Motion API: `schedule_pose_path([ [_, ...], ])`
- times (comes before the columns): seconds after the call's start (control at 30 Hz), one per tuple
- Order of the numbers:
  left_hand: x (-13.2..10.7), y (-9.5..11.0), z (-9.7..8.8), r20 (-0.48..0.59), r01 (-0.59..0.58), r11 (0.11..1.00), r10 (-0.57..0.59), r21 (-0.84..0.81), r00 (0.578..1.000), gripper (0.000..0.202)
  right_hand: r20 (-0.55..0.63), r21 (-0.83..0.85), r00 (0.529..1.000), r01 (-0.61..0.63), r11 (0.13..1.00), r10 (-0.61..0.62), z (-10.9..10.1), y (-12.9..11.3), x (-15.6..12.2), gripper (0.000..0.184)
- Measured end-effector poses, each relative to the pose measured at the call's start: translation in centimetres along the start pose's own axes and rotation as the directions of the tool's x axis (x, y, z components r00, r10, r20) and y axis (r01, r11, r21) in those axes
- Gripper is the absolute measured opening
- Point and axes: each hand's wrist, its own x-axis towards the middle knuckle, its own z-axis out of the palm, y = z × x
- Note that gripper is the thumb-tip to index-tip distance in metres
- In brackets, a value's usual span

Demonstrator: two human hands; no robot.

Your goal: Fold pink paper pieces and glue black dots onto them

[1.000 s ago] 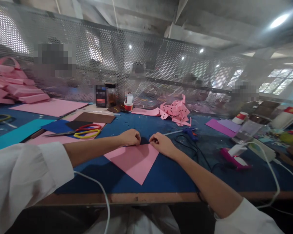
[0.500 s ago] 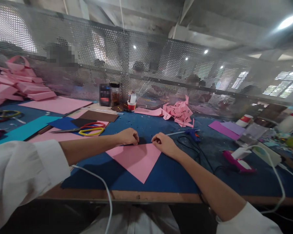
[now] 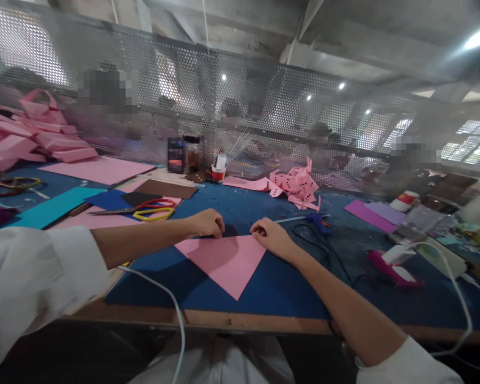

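A pink sheet of paper (image 3: 229, 264), triangular in outline, lies flat on the blue work surface with one point toward me. Its long far edge runs beneath both hands. My left hand (image 3: 208, 223) is closed, fingertips pressed down on the middle of that edge. Near the right end of the same edge, my right hand (image 3: 266, 232) has its fingers curled together against the paper. Whether either thumb grips under the edge is hidden. Red-and-yellow-handled scissors (image 3: 154, 209) rest on coloured sheets beyond my left forearm.
A glue gun (image 3: 319, 223) with a dark cable lies right of my right hand. Pink strips (image 3: 294, 184) are heaped by the perforated metal screen (image 3: 260, 106). More folded pink pieces (image 3: 36, 128) pile up at left. A white cable (image 3: 172, 293) hangs over the front edge.
My left hand has slid slightly left along the paper's far edge. My right hand and the paper stay in place; the whole view has shifted a little.
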Motion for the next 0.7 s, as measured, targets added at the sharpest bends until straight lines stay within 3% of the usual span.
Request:
schedule_pose_path([
  [0.7, -2.1, -2.3, -1.5, -0.025, 0.015, 1.0, -0.015, 0.011, 1.0, 0.019, 0.01, 0.018, 1.0, -0.004, 1.0, 0.004, 0.0, 0.1, 0.0, 0.011],
])
